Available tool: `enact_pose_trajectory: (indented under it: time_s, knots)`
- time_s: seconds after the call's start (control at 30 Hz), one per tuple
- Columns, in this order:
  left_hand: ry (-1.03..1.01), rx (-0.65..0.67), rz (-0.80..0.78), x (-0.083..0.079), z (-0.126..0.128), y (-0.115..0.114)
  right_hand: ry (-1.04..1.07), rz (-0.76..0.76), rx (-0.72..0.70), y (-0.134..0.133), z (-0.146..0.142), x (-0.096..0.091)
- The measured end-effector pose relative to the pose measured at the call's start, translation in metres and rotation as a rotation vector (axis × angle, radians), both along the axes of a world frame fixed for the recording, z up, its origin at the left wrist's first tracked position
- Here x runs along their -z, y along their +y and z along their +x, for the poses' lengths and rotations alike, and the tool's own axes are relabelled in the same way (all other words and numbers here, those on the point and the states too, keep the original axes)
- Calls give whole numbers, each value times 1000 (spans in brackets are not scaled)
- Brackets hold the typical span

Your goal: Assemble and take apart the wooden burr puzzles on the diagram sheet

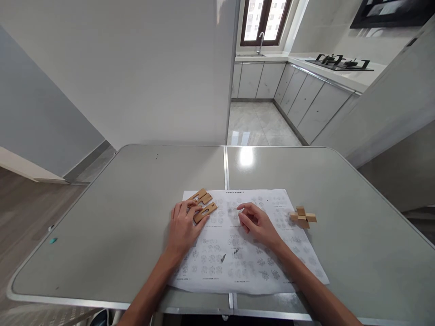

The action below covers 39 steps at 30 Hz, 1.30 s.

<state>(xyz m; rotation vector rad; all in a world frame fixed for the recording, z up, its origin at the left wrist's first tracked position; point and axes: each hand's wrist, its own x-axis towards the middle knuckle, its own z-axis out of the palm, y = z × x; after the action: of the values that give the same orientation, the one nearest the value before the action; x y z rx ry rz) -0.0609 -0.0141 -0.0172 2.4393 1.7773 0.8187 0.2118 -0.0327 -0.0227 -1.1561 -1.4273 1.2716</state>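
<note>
My left hand lies over several flat wooden puzzle pieces with slots cut in them, at the upper left of a printed sheet. Its fingers curl over the pieces' left ends and its thumb presses along the near side of the piece marked 2. To the right, my right hand hovers over or rests on the printed sheet, fingers loosely bent and thumb apart, with nothing visible in it. A wooden interlocking cross-shaped puzzle sits by the sheet's right edge, apart from both hands.
The sheet lies on a grey table with a metal seam down its middle and a metal rim. A small teal bit lies near the left edge. Beyond stand a white wall panel and a kitchen counter with a gas stove.
</note>
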Motion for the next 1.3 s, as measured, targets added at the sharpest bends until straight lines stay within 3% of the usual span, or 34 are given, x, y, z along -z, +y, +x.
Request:
enact_pose_trajectory:
  time_s: [0.27, 0.63, 0.87, 1.03, 1.1, 1.3]
  knots:
    - [-24, 34, -64, 4, 7, 18, -6, 0, -3, 0, 0, 6]
    - [-51, 194, -225, 5, -22, 36, -25, 0, 0, 0, 0, 4]
    - [-65, 276, -194, 5, -35, 38, -43, 16, 26, -4, 5, -3]
    - [-102, 274, -187, 4, -33, 33, -232, 100, 202, -35, 38, -34]
    - [-130, 258, -181, 3, -32, 33, -361, 160, 357, -50, 59, -44]
    - [-165, 234, -79, 3, -31, 36, -575, 139, 783, -77, 107, -41]
